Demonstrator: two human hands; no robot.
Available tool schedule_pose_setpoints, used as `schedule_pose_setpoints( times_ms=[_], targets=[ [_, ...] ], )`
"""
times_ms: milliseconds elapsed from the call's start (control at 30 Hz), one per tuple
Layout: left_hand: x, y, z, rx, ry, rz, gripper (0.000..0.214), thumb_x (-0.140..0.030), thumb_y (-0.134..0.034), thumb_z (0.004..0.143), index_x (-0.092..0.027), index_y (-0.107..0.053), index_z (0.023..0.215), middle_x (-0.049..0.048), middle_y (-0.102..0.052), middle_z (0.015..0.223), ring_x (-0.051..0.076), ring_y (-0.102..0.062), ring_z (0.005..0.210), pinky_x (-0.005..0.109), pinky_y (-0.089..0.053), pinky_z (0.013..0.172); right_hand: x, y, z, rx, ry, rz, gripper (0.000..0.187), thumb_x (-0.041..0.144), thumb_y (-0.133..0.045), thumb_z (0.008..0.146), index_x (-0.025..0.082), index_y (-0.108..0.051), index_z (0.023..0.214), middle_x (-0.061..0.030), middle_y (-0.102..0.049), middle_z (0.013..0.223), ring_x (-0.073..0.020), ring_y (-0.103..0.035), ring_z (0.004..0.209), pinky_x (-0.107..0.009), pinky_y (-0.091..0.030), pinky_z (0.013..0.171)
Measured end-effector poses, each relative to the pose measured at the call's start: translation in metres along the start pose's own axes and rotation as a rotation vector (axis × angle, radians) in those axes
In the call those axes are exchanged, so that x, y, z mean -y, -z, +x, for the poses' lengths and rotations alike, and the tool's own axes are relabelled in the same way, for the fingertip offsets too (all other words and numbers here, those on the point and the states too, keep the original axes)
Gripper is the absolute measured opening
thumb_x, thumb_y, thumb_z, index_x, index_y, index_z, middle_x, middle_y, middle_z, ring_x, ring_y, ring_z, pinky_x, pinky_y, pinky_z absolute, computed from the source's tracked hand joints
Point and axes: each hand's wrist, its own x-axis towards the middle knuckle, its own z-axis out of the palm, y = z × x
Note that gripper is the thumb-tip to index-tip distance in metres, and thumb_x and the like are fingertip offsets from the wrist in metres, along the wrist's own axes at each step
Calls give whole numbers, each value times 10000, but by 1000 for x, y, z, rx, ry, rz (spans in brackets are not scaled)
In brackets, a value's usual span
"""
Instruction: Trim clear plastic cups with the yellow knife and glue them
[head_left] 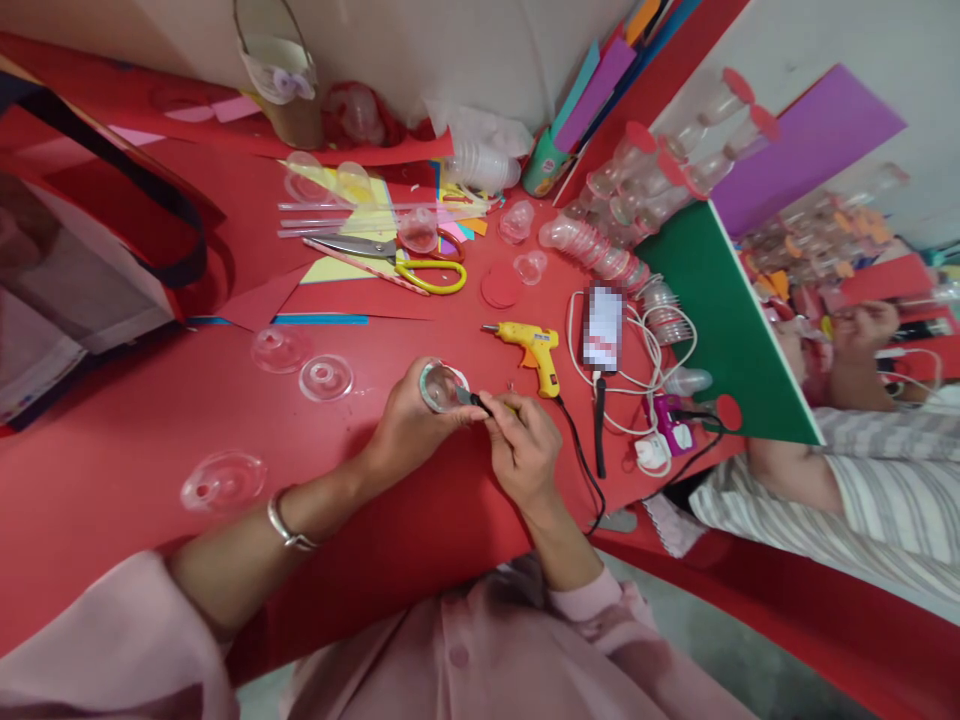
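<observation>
My left hand is closed around a small clear plastic cup, its open rim facing up toward me. In my right hand is a craft knife with a dark handle. Its blade reaches to the right side of the cup's rim; whether it is cutting into the plastic I cannot tell. Just beyond my right hand lies a yellow glue gun, its nozzle pointing left. Clear dome lids rest on the red table left of my left hand.
Yellow-and-red-handled scissors, clear straws and coloured paper lie at the back. A phone, white cables and a purple power adapter sit right. A green board divides off a co-worker's arm. Stacked cups stand behind.
</observation>
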Motion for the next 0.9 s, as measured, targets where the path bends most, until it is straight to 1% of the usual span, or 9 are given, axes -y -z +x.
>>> schedule_pose_setpoints(
  times_ms=[100,233,467,700,900],
  targets=[
    [3,2,1,33,-24,3,634,-529,-981,648,-201,-584,1019,-17,-689,838,129,-614,694,257,-511,652,-2,2,-1,19,-10,43,385,209,-588,1051,303,-712,1403,-79,-749,1073,-200,-719,980,-349,-586,853],
    [6,4,2,47,-48,11,673,-512,-989,646,-204,-568,1072,-14,-692,866,138,-635,718,264,-516,672,-3,4,-2,21,3,83,398,190,-591,1042,304,-709,1405,-74,-755,1078,-198,-725,991,-344,-592,860],
    [5,4,2,54,-36,31,652,-515,-982,661,-196,-575,1058,-10,-688,855,140,-634,713,267,-514,676,-1,5,-2,1,26,18,399,180,-608,1032,276,-705,1407,-91,-750,1086,-210,-716,986,-349,-577,856],
    [7,4,2,73,-53,3,665,-567,-970,663,-197,-574,1049,-6,-682,860,136,-622,717,265,-510,678,0,6,-4,6,13,-30,401,200,-607,1034,300,-706,1409,-88,-750,1082,-207,-716,974,-351,-574,845],
    [5,4,2,62,-53,-4,663,-569,-970,658,-199,-577,1043,-12,-677,832,136,-617,697,266,-512,664,0,5,-2,-10,25,33,430,169,-611,1028,301,-691,1429,-79,-752,1078,-200,-718,972,-343,-576,838]
  ],
)
